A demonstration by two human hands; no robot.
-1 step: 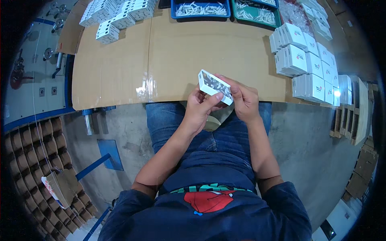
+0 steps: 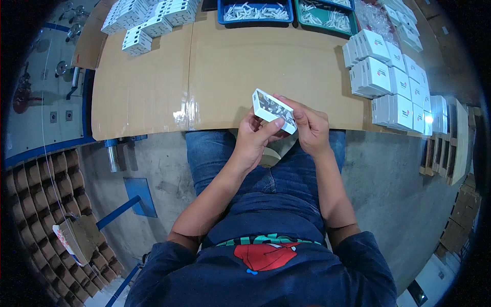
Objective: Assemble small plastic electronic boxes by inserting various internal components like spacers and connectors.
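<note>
A small flat white box (image 2: 274,110) with a grey picture on its upper face is tilted between my hands, just over the near edge of the table. My left hand (image 2: 251,137) grips its lower left side, the thumb pressed on the printed face near the lower end. My right hand (image 2: 313,128) closes on the right end, with its thumb upright beside the box and its fingers behind. The undersides of the box and most fingertips are hidden.
Brown cardboard covers the table (image 2: 148,87). Stacked white boxes (image 2: 399,82) stand at right, and more stacked white boxes (image 2: 148,20) at far left. A blue bin (image 2: 255,21) and a green bin (image 2: 327,31) at the back hold small white pieces. A pallet (image 2: 455,143) lies beyond the right edge.
</note>
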